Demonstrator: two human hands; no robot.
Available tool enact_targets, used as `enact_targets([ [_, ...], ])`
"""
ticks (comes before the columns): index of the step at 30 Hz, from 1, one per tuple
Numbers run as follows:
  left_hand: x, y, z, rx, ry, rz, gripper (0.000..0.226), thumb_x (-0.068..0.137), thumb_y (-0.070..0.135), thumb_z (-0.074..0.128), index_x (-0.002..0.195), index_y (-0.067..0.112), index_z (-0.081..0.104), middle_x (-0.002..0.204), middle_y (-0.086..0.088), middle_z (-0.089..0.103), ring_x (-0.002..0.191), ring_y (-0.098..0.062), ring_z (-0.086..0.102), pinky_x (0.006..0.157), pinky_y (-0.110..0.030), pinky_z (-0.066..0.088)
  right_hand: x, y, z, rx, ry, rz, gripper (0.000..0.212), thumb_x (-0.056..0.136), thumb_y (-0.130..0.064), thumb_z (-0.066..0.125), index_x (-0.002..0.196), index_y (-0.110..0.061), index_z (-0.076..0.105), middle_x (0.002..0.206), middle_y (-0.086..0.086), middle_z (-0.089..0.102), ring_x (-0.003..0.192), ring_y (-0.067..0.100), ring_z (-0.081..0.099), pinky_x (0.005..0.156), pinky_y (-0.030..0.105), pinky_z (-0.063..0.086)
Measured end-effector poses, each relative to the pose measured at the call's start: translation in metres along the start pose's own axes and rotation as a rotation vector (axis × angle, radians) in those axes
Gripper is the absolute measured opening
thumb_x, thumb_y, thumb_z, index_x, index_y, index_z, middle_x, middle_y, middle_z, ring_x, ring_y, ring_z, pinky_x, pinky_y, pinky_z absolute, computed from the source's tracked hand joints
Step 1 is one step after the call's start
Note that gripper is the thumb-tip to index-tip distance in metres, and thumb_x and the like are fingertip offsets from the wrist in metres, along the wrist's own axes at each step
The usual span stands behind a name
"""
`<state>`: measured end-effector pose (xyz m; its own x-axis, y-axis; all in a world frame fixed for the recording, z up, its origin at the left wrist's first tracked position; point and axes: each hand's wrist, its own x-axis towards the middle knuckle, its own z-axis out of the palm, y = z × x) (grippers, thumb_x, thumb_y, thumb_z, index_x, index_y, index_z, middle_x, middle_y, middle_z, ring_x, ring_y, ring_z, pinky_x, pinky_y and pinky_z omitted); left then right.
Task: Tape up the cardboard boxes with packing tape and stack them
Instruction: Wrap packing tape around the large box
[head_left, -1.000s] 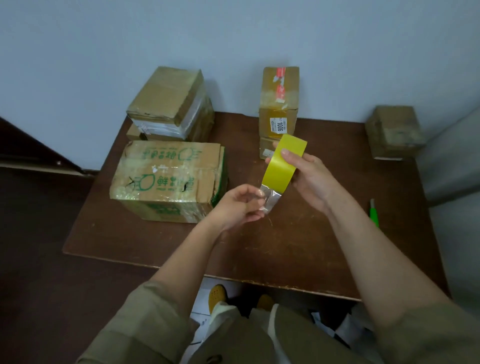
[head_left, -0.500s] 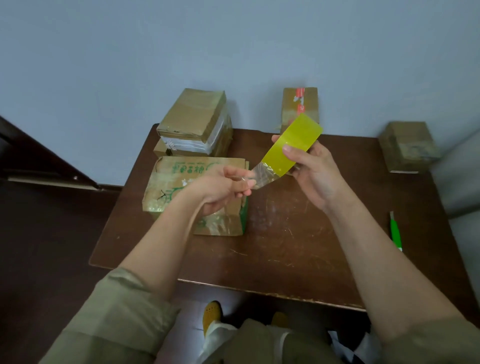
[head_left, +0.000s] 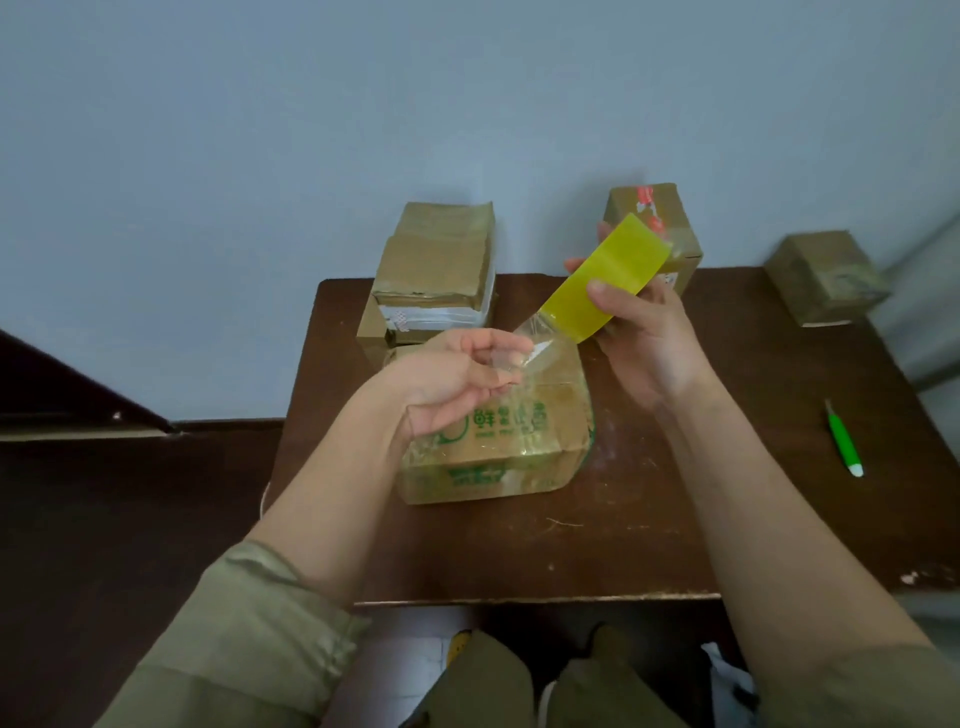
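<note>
Here, my right hand (head_left: 644, 343) gripped the roll of yellow packing tape (head_left: 605, 278), held above the far middle of the brown table (head_left: 623, 545). My left hand (head_left: 457, 374) pinched the free end of the clear tape strip (head_left: 530, 345), drawn a short way off the roll. Directly beneath the strip lay the green-printed cardboard box (head_left: 498, 447), near the table's centre; its top already carried glossy film, though whether its seam was fully sealed could not be determined. At the far left, two boxes (head_left: 436, 270) sat stacked against the wall. A tall box with red markings (head_left: 654, 223) stood behind the roll, and a small box (head_left: 826, 278) rested at the far right, well apart. A green pen-shaped tool (head_left: 844, 439) lay at the right. Judged status: taping in progress, stacking mostly outstanding.
</note>
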<state>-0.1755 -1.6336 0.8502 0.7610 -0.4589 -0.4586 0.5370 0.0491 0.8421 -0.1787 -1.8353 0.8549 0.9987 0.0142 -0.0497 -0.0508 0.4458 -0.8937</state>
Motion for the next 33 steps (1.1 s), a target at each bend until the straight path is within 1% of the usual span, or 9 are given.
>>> enact_targets([
  [3, 0.002, -0.005, -0.008, -0.077, -0.085, -0.035, 0.047, 0.084, -0.028, 0.042, 0.111, 0.005, 0.062, 0.081, -0.001, 0.061, 0.077, -0.009, 0.061, 0.077, -0.02, 0.052, -0.002, 0.005, 0.002, -0.033, 0.015, -0.017, 0.068, 0.083, 0.0, 0.063, 0.147, -0.01, 0.043, 0.1, 0.0, 0.073, 0.084, 0.01, 0.066, 0.068, 0.023, 0.052],
  [7, 0.011, -0.007, -0.004, -0.162, 0.016, -0.066, 0.017, 0.087, 0.002, 0.063, 0.103, 0.007, 0.066, 0.07, 0.003, 0.062, 0.07, -0.008, 0.055, 0.068, -0.019, 0.048, 0.0, 0.007, 0.003, -0.103, 0.014, -0.016, 0.064, 0.084, -0.003, 0.064, 0.144, -0.01, 0.046, 0.106, 0.004, 0.072, 0.089, 0.014, 0.067, 0.067, 0.022, 0.052],
  [10, 0.019, -0.003, -0.003, -0.103, 0.194, -0.044, 0.017, 0.094, -0.006, 0.056, 0.098, 0.006, 0.068, 0.069, 0.001, 0.062, 0.066, -0.009, 0.054, 0.059, -0.017, 0.048, 0.01, 0.007, 0.004, -0.331, 0.084, -0.025, 0.041, 0.08, -0.018, 0.074, 0.12, -0.014, 0.062, 0.101, 0.0, 0.071, 0.092, 0.014, 0.066, 0.075, 0.024, 0.051],
  [13, 0.021, 0.007, -0.01, 0.027, 0.313, -0.019, 0.027, 0.092, -0.012, 0.057, 0.112, 0.005, 0.065, 0.069, -0.003, 0.064, 0.068, -0.013, 0.054, 0.065, -0.022, 0.044, 0.023, 0.013, -0.001, -0.597, 0.063, 0.01, 0.029, 0.089, -0.037, 0.073, 0.109, -0.022, 0.06, 0.096, -0.005, 0.072, 0.088, 0.01, 0.067, 0.076, 0.027, 0.049],
  [16, 0.022, 0.018, -0.023, 0.097, 0.417, 0.01, 0.03, 0.086, -0.014, 0.063, 0.109, 0.005, 0.067, 0.065, -0.004, 0.066, 0.067, -0.017, 0.058, 0.068, -0.027, 0.044, 0.028, 0.02, -0.001, -0.638, -0.01, 0.089, 0.059, 0.083, -0.059, 0.066, 0.125, -0.021, 0.05, 0.087, -0.008, 0.067, 0.072, 0.0, 0.061, 0.067, 0.021, 0.046],
  [19, 0.023, 0.023, -0.031, 0.103, 0.508, 0.001, 0.017, 0.082, -0.014, 0.069, 0.085, 0.003, 0.067, 0.071, -0.01, 0.066, 0.066, -0.017, 0.062, 0.067, -0.025, 0.047, 0.03, 0.032, -0.001, -0.586, -0.07, 0.107, 0.07, 0.077, -0.051, 0.064, 0.133, -0.017, 0.041, 0.091, -0.008, 0.066, 0.075, -0.002, 0.064, 0.067, 0.019, 0.048],
  [25, 0.037, 0.007, -0.029, 0.013, 0.629, -0.049, 0.022, 0.083, -0.004, 0.073, 0.07, 0.01, 0.062, 0.081, -0.007, 0.067, 0.084, -0.02, 0.064, 0.084, -0.032, 0.054, 0.036, 0.051, -0.011, -0.668, -0.057, 0.116, 0.111, 0.072, -0.064, 0.077, 0.156, -0.019, 0.019, 0.106, -0.008, 0.074, 0.107, 0.015, 0.069, 0.098, 0.04, 0.054],
  [29, 0.038, -0.005, -0.021, 0.021, 0.639, -0.048, 0.016, 0.093, 0.005, 0.065, 0.082, 0.013, 0.057, 0.09, -0.007, 0.064, 0.075, -0.016, 0.063, 0.076, -0.032, 0.057, 0.039, 0.065, -0.015, -0.666, -0.073, 0.095, 0.102, 0.081, -0.048, 0.075, 0.159, -0.02, 0.016, 0.114, -0.021, 0.068, 0.111, -0.004, 0.063, 0.101, 0.026, 0.048],
  [33, 0.041, -0.014, -0.021, 0.026, 0.656, -0.027, 0.019, 0.093, -0.003, 0.061, 0.08, 0.01, 0.057, 0.08, -0.009, 0.06, 0.068, -0.016, 0.06, 0.067, -0.026, 0.055, 0.043, 0.077, -0.022, -0.713, -0.075, 0.071, 0.099, 0.087, -0.042, 0.075, 0.158, -0.036, 0.007, 0.119, -0.025, 0.065, 0.121, 0.001, 0.058, 0.111, 0.036, 0.043],
])
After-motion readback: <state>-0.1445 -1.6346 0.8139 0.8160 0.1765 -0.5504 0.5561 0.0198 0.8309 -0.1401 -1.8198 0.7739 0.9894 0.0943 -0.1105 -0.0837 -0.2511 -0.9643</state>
